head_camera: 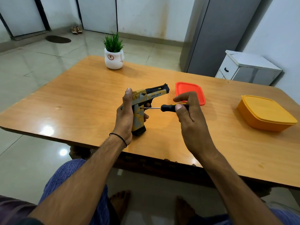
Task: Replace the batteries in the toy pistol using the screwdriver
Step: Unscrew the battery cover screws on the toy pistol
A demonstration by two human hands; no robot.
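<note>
A yellow, grey and black toy pistol [146,101] stands upright on its grip base on the wooden table [81,101], barrel pointing right. My left hand [125,116] grips it from the left, thumb up along the rear of the slide, fingertips wrapping round the grip. My right hand [188,111] pinches the black and yellow handle of a small screwdriver [165,108]. The thin metal shaft lies level and its tip touches the right side of the pistol's grip, just below the trigger guard. No batteries show.
A red lid [194,90] lies behind my right hand. A closed orange container [266,113] sits at the table's right. A white pot with a green plant [114,58] stands at the far edge. A white cabinet [246,67] stands beyond the table.
</note>
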